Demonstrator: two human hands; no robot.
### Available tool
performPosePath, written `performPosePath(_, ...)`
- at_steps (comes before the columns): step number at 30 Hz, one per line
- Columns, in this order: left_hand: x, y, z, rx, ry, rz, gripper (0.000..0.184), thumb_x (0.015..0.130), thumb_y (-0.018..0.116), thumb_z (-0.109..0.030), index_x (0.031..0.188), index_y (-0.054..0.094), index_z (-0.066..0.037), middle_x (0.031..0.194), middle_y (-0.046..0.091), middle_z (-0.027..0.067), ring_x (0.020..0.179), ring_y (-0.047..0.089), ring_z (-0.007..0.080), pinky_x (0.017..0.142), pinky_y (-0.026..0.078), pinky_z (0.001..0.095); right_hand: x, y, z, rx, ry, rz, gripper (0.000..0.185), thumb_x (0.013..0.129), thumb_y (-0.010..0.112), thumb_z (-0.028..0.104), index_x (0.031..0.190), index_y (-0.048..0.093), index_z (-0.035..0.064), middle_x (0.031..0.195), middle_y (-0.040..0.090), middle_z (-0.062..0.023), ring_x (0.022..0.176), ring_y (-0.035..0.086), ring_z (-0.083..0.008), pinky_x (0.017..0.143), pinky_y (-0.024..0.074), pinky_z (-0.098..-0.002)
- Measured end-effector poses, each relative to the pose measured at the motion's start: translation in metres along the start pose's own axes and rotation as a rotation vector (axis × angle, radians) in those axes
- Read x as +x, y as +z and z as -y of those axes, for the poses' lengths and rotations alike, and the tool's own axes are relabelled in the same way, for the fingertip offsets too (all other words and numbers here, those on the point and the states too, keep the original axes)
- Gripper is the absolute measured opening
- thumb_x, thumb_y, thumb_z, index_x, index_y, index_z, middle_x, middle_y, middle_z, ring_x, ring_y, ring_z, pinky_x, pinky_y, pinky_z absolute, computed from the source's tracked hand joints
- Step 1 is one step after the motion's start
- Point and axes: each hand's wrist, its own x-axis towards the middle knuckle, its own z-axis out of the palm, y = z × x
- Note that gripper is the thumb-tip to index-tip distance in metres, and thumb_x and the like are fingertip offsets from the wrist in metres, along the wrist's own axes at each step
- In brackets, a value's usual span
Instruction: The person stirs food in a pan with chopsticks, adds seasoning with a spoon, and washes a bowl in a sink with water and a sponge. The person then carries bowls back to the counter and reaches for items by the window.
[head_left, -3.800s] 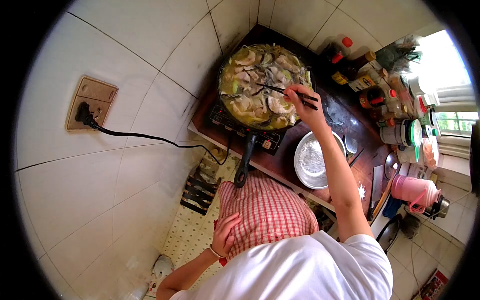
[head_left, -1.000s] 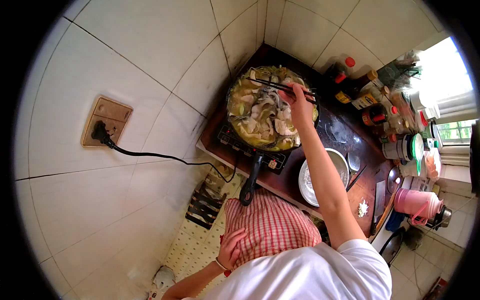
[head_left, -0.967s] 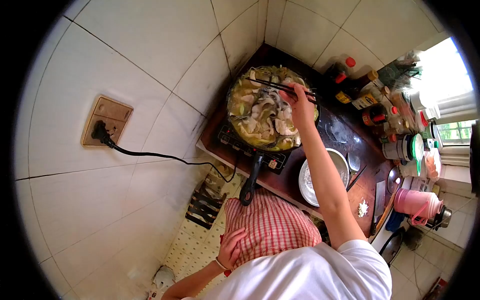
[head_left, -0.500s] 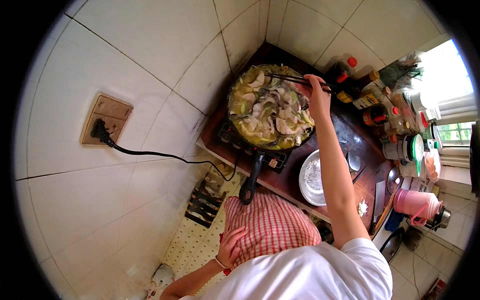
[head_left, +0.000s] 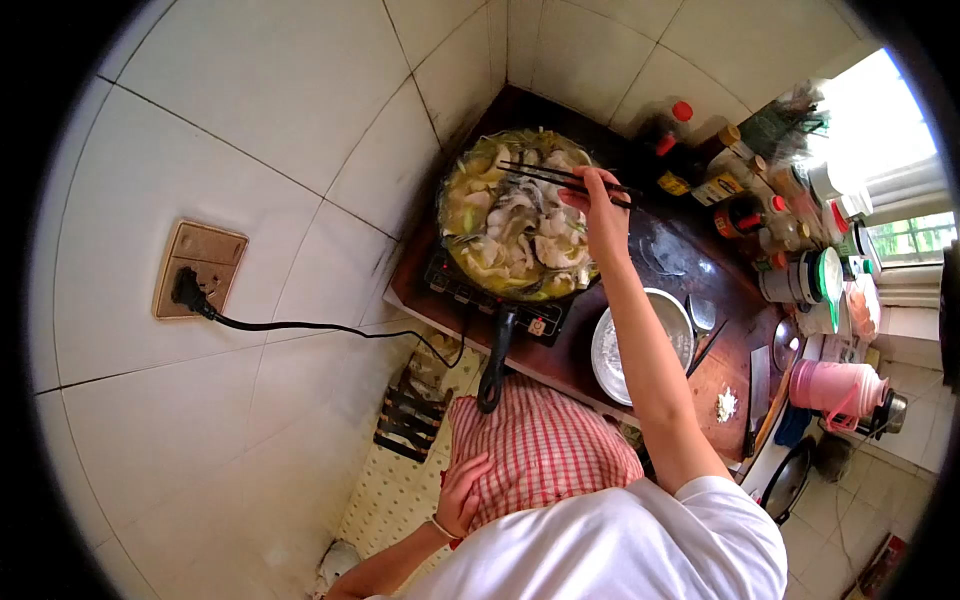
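My right hand grips a pair of dark chopsticks, their tips spread a little over the food. Below them a wide black pan holds pale meat slices in yellowish broth with green pieces. The pan sits on an induction cooker, its handle pointing toward me. Against the red checked apron at my waist rests my left hand, fingers loosely extended and holding nothing.
A metal bowl stands right of the pan, under my forearm. Farther right are a cleaver, chopped white bits and a pink jug. Sauce bottles line the window side. A black cord runs from the wall socket.
My right hand and the chopsticks have shifted left and slightly down over the pan. The camera view has turned a little. My left hand stays at the apron.
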Motion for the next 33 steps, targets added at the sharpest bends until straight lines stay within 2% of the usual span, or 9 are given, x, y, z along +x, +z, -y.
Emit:
performPosePath(3, 0.001, -0.001, -0.002, -0.013, -0.005, 0.016, 0.054, 0.094, 0.030, -0.038, 0.121, 0.052, 0.004, 0.127, 0.049, 0.0230, 0.117, 0.047, 0.0368, 0.099, 0.034, 0.0421, -0.004, 0.002, -0.010, -0.043, -0.096, -0.022, 0.027, 0.092, 0.055, 0.024, 0.098, 0.060, -0.0019, 0.086, 0.063, -0.0102, 0.070, 0.065, -0.0169, 0.065, 0.0528, -0.0292)
performPosePath(7, 0.005, -0.001, 0.001, -0.017, 0.007, 0.036, 0.054, 0.094, 0.030, -0.038, 0.120, 0.052, 0.004, 0.127, 0.049, 0.0231, 0.117, 0.047, 0.0366, 0.099, 0.035, 0.0422, -0.012, 0.011, -0.031, -0.021, -0.015, -0.044, 0.026, 0.092, 0.054, 0.022, 0.096, 0.060, -0.0026, 0.084, 0.064, -0.0109, 0.068, 0.064, -0.0165, 0.063, 0.0517, -0.0271)
performPosePath(13, 0.004, 0.001, 0.003, -0.028, 0.014, 0.043, 0.054, 0.094, 0.031, -0.038, 0.120, 0.052, 0.005, 0.126, 0.049, 0.0230, 0.116, 0.047, 0.0369, 0.099, 0.034, 0.0426, -0.019, -0.007, 0.000, -0.049, -0.100, -0.065, 0.025, 0.093, 0.053, 0.020, 0.096, 0.060, -0.0038, 0.085, 0.064, -0.0104, 0.070, 0.064, -0.0165, 0.065, 0.0525, -0.0277)
performPosePath(17, 0.005, 0.001, 0.003, -0.016, 0.010, 0.048, 0.055, 0.094, 0.030, -0.039, 0.120, 0.052, 0.005, 0.126, 0.050, 0.0227, 0.116, 0.048, 0.0368, 0.100, 0.034, 0.0425, -0.014, 0.009, -0.012, -0.023, -0.146, 0.072, 0.027, 0.093, 0.053, 0.021, 0.101, 0.059, -0.0035, 0.088, 0.063, -0.0106, 0.074, 0.064, -0.0157, 0.067, 0.0536, -0.0280)
performPosePath(22, 0.009, -0.001, 0.000, -0.011, 0.024, 0.071, 0.055, 0.094, 0.030, -0.039, 0.120, 0.052, 0.004, 0.126, 0.050, 0.0221, 0.116, 0.048, 0.0362, 0.100, 0.034, 0.0425, -0.001, 0.006, -0.029, -0.022, -0.065, 0.054, 0.026, 0.093, 0.053, 0.021, 0.099, 0.061, -0.0036, 0.089, 0.064, -0.0116, 0.071, 0.064, -0.0168, 0.064, 0.0540, -0.0284)
performPosePath(25, 0.006, 0.002, -0.001, -0.009, 0.016, 0.055, 0.056, 0.094, 0.030, -0.040, 0.120, 0.052, 0.004, 0.125, 0.050, 0.0221, 0.116, 0.048, 0.0358, 0.099, 0.034, 0.0425, -0.009, -0.009, 0.003, -0.041, -0.080, 0.010, 0.025, 0.093, 0.053, 0.020, 0.098, 0.061, -0.0033, 0.088, 0.064, -0.0110, 0.070, 0.064, -0.0167, 0.063, 0.0540, -0.0284)
performPosePath(30, 0.001, 0.007, 0.006, -0.015, 0.005, 0.006, 0.055, 0.093, 0.032, -0.039, 0.120, 0.052, 0.004, 0.125, 0.050, 0.0230, 0.115, 0.048, 0.0363, 0.099, 0.034, 0.0425, -0.022, -0.039, 0.032, -0.254, -0.175, -0.002, 0.025, 0.094, 0.053, 0.019, 0.101, 0.061, -0.0027, 0.088, 0.065, -0.0072, 0.074, 0.062, -0.0108, 0.063, 0.0509, -0.0240)
performPosePath(33, 0.004, 0.004, 0.002, -0.016, 0.003, 0.029, 0.054, 0.093, 0.032, -0.039, 0.120, 0.051, 0.004, 0.125, 0.050, 0.0231, 0.115, 0.048, 0.0364, 0.099, 0.034, 0.0425, -0.017, -0.032, 0.016, -0.306, -0.248, 0.060, 0.025, 0.094, 0.054, 0.019, 0.100, 0.061, -0.0036, 0.088, 0.065, -0.0060, 0.073, 0.061, -0.0097, 0.064, 0.0506, -0.0234)
